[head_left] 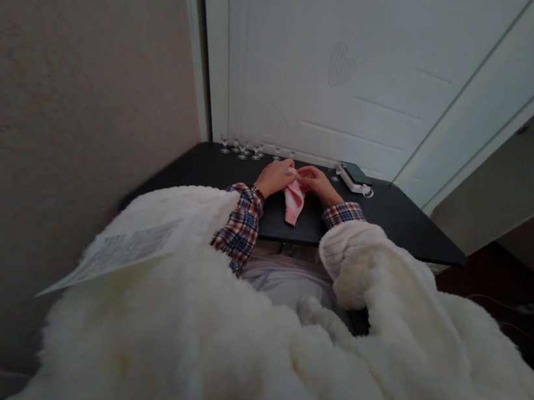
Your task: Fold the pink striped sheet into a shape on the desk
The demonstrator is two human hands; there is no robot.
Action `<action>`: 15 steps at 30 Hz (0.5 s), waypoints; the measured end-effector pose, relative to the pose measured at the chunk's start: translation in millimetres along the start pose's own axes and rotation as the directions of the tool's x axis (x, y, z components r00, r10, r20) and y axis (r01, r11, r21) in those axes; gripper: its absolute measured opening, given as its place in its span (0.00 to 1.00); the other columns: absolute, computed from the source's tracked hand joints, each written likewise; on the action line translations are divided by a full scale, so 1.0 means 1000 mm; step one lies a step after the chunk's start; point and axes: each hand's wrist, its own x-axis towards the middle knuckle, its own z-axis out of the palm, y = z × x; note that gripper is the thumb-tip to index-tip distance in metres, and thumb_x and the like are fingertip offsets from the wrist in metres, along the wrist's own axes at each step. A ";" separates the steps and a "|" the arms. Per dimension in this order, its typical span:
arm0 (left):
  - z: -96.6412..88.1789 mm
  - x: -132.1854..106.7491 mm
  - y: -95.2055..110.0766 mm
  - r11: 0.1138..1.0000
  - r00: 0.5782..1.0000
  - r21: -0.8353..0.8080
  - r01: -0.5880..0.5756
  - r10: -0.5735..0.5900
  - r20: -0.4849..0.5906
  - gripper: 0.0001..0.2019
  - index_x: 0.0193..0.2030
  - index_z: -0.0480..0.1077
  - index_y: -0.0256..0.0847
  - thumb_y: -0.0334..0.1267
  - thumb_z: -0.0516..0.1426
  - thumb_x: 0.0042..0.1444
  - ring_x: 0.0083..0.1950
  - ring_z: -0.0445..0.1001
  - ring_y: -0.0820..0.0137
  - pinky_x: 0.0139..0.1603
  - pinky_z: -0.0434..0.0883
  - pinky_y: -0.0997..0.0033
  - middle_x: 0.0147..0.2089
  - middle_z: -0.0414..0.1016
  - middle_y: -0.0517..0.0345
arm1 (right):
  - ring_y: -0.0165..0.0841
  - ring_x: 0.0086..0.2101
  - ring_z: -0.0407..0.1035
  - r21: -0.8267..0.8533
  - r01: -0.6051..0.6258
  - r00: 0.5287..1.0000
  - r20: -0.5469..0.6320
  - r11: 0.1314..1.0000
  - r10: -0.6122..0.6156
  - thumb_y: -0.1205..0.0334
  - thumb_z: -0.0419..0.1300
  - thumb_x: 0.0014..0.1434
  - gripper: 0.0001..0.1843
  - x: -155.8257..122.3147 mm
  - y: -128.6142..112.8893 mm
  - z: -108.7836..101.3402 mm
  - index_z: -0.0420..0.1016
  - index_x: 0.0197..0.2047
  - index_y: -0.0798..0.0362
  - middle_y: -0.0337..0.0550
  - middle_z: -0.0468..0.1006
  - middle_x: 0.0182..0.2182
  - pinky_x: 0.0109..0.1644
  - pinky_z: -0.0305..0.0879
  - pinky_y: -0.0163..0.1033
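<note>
Both of my hands meet over the dark table (277,221), near its back edge. My left hand (274,177) is closed on a pink cloth (294,203), gripping its upper part. On the other side of the same cloth is my right hand (316,182), its fingers bent and pinching the fabric. The cloth's lower end hangs down toward me. Whether something small is wrapped inside it, I cannot tell. Several small clear stemmed glasses (242,151) stand along the back of the table, left of and behind my hands.
Right of my hands lies a dark box-like object (356,174) with a white strap-like piece (350,181) beside it. Another small clear glass (335,176) stands near it. A white panel with heart patterns (340,65) rises behind the table. A wall (85,86) borders the left.
</note>
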 end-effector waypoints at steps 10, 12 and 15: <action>0.008 0.005 -0.008 1.000 0.999 -0.005 0.017 -0.017 -0.029 0.17 0.53 0.70 0.36 0.39 0.52 0.60 0.53 0.74 0.60 0.52 0.69 0.68 0.50 0.77 0.47 | 0.26 0.29 0.63 -0.064 0.088 0.992 -0.088 0.994 -0.093 0.54 0.66 0.42 0.17 0.003 0.004 0.001 0.70 0.34 0.53 0.34 0.71 0.29 0.33 0.63 0.34; 0.009 0.005 -0.008 1.000 0.999 -0.006 0.014 -0.014 -0.029 0.16 0.51 0.71 0.36 0.40 0.52 0.60 0.54 0.74 0.60 0.52 0.68 0.68 0.50 0.77 0.46 | 0.26 0.29 0.63 -0.083 0.112 0.986 -0.112 0.990 -0.120 0.56 0.65 0.43 0.14 0.003 0.004 0.000 0.71 0.32 0.53 0.34 0.71 0.28 0.34 0.63 0.34; 0.007 0.005 -0.007 1.000 1.000 -0.004 0.013 -0.013 -0.019 0.15 0.49 0.72 0.36 0.40 0.52 0.60 0.53 0.75 0.60 0.51 0.69 0.68 0.48 0.78 0.47 | 0.26 0.27 0.63 -0.088 0.126 0.983 -0.124 0.988 -0.137 0.59 0.62 0.44 0.10 0.004 0.003 -0.001 0.71 0.31 0.53 0.34 0.72 0.27 0.33 0.63 0.34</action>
